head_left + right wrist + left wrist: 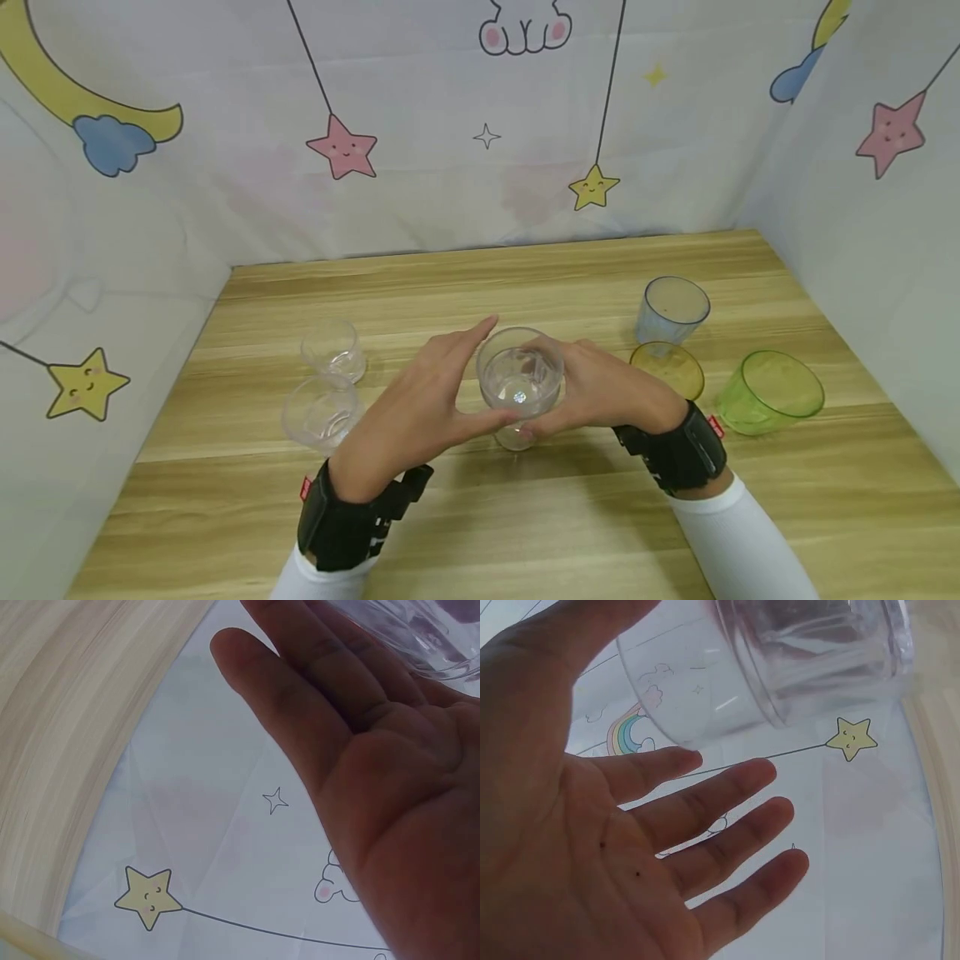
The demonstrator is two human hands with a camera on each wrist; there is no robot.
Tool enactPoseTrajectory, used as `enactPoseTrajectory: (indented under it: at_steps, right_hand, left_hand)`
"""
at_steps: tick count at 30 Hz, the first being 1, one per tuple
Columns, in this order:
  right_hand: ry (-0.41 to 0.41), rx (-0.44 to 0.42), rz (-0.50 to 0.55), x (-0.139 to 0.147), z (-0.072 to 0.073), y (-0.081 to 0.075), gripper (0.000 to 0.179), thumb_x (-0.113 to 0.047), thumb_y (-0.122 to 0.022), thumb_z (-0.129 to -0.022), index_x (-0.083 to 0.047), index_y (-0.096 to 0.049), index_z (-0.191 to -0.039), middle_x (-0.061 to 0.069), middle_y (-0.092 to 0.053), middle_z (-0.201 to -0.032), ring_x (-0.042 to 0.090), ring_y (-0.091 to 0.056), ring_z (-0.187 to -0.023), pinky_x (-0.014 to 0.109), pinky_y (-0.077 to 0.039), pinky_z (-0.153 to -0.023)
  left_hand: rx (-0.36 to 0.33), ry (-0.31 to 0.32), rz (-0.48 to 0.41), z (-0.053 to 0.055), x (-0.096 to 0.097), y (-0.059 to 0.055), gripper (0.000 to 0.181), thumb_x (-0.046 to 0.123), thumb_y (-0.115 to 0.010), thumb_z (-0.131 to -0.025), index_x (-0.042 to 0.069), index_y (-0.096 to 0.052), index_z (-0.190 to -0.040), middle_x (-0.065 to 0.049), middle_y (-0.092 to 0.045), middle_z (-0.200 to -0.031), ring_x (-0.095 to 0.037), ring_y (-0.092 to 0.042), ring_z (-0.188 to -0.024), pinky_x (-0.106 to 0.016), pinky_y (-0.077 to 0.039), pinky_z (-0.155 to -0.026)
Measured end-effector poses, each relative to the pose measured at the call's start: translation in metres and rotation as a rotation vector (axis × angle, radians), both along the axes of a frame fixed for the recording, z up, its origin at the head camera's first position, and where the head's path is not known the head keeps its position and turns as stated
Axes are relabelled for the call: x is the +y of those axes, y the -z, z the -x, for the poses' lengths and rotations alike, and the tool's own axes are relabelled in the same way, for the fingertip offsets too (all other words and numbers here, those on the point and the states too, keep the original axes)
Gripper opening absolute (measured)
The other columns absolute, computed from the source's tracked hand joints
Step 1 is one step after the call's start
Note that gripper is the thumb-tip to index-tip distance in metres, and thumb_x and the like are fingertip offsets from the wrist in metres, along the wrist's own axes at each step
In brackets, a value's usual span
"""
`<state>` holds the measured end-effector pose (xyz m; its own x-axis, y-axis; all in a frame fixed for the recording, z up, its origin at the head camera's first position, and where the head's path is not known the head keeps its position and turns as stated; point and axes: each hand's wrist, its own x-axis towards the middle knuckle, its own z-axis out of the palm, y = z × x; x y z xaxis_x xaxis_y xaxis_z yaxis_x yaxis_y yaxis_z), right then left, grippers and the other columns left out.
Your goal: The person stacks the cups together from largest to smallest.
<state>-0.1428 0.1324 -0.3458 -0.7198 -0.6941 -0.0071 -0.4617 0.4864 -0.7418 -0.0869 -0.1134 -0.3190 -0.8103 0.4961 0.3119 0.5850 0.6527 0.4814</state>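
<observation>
A clear glass [520, 379] with a plain upper wall and a thicker, patterned lower part is between both hands, over the table's middle. My right hand [611, 387] grips it from the right, thumb in front and fingers behind. On the other side, my left hand [420, 392] has its fingers spread and straight, its thumb reaching to the glass's near side. The left wrist view shows those fingers [712, 810] apart from the glass wall. Below the bowl, a round clear base [514, 437] shows. Only part of the glass [427, 637] appears in the right wrist view.
Two clear glasses [333, 350] stand at the left of the wood-grain table [480, 542]. To the right are a bluish glass [671, 312], an amber glass [671, 367] partly behind the right wrist, and a green glass [768, 392]. Printed cloth walls [450, 208] border the table.
</observation>
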Motion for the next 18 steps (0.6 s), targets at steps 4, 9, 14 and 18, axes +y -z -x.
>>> enactPoseTrajectory:
  at_steps: [4, 9, 14, 18]
  right_hand:
    - [0.001, -0.001, -0.002, 0.000, 0.000, -0.001, 0.086, -0.052, -0.089, -0.069, -0.015, -0.051, -0.136, -0.006, -0.068, -0.111, 0.008, -0.065, -0.095, 0.034, -0.055, -0.079]
    - [-0.003, -0.001, 0.001, 0.000, 0.000, 0.000, 0.085, -0.049, -0.090, -0.069, -0.014, -0.052, -0.137, -0.006, -0.068, -0.112, 0.008, -0.065, -0.095, 0.034, -0.056, -0.079]
    - [0.002, 0.005, 0.002, -0.001, 0.001, 0.001, 0.087, -0.045, -0.092, -0.067, -0.014, -0.052, -0.137, -0.006, -0.068, -0.113, 0.009, -0.065, -0.097, 0.034, -0.055, -0.081]
    - [0.005, -0.002, 0.003, 0.000, 0.001, 0.000, 0.087, -0.046, -0.092, -0.067, -0.014, -0.052, -0.137, -0.006, -0.068, -0.113, 0.009, -0.065, -0.097, 0.034, -0.055, -0.081]
  left_hand:
    - [0.011, -0.027, 0.034, -0.001, -0.005, 0.000, 0.100, 0.050, -0.084, -0.080, 0.010, -0.035, -0.157, -0.010, -0.054, -0.144, -0.027, -0.049, -0.131, -0.043, -0.042, -0.108]
    - [0.015, -0.058, 0.071, -0.001, -0.007, -0.002, 0.100, 0.052, -0.083, -0.080, 0.008, -0.036, -0.156, -0.013, -0.056, -0.141, -0.031, -0.049, -0.132, -0.047, -0.039, -0.110]
    - [0.007, -0.101, 0.112, -0.001, -0.010, -0.004, 0.101, 0.054, -0.083, -0.078, 0.007, -0.037, -0.155, -0.015, -0.055, -0.141, -0.035, -0.047, -0.133, -0.052, -0.038, -0.110]
    - [0.003, -0.158, 0.164, -0.001, -0.014, -0.003, 0.100, 0.055, -0.082, -0.079, 0.006, -0.038, -0.154, -0.017, -0.053, -0.144, -0.040, -0.044, -0.136, -0.056, -0.035, -0.111]
